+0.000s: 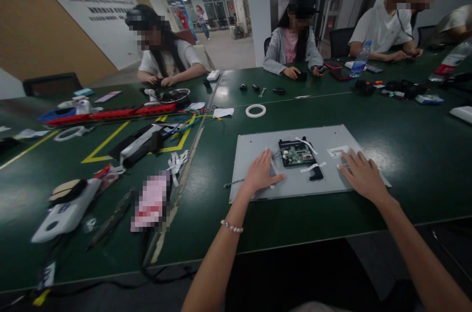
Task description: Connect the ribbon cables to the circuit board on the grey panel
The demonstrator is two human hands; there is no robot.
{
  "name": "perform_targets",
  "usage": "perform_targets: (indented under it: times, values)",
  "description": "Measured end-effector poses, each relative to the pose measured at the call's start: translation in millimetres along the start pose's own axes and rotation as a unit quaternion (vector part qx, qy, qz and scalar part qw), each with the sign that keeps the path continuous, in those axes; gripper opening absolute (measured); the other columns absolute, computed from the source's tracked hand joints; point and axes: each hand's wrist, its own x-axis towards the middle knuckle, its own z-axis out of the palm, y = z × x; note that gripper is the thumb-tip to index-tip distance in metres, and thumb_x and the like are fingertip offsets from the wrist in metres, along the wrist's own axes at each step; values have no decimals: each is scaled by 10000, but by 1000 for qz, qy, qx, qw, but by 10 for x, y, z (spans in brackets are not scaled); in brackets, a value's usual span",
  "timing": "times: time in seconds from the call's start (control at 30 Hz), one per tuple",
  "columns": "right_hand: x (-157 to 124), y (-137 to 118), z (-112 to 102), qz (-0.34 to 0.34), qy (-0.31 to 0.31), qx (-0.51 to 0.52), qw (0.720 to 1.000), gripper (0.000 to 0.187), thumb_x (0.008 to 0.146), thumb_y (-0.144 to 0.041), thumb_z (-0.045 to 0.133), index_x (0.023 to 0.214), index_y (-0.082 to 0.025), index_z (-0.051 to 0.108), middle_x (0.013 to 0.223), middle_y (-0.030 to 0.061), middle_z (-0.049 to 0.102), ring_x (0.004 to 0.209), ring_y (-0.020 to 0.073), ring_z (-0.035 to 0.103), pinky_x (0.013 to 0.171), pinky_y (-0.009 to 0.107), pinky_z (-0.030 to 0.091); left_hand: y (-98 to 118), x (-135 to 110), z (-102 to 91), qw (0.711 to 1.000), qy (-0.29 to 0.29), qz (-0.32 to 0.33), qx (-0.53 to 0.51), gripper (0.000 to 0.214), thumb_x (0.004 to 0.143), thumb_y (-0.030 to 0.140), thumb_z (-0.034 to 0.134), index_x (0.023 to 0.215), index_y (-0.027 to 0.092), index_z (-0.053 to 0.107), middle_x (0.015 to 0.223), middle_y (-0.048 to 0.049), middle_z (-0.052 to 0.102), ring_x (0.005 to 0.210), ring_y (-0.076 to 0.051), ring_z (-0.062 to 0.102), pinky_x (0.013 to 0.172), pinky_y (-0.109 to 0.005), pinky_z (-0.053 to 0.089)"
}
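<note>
A flat grey metal panel (pixel 258 147) lies on the green table in front of me. A green circuit board (pixel 297 153) in a black frame sits near its middle, with white tape strips around it. My left hand (pixel 261 171) rests flat on the panel's left part, fingers stretched out, just left of the board. My right hand (pixel 363 174) lies flat on the panel's right edge, fingers spread, beside a white label (pixel 337 151). Neither hand holds anything.
A white tape roll (pixel 255 110) lies beyond the panel. To the left are a red power strip (pixel 110 114), coloured wires, yellow floor-style tape and assorted tools. Three other people sit at the table's far side with phones, bottles and small parts.
</note>
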Motion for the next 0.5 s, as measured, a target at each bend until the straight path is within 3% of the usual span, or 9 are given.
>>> perform_targets:
  times: [0.5]
  values:
    - [-10, 23, 48, -8, 9, -11, 1000, 588, 984, -478, 191, 1448, -173, 385, 1490, 105, 333, 1351, 317, 292, 1050, 522, 295, 52, -69, 17, 999, -17, -16, 24, 976, 787, 734, 427, 1470, 64, 235, 1558, -189, 160, 1445, -303, 163, 1165, -402, 179]
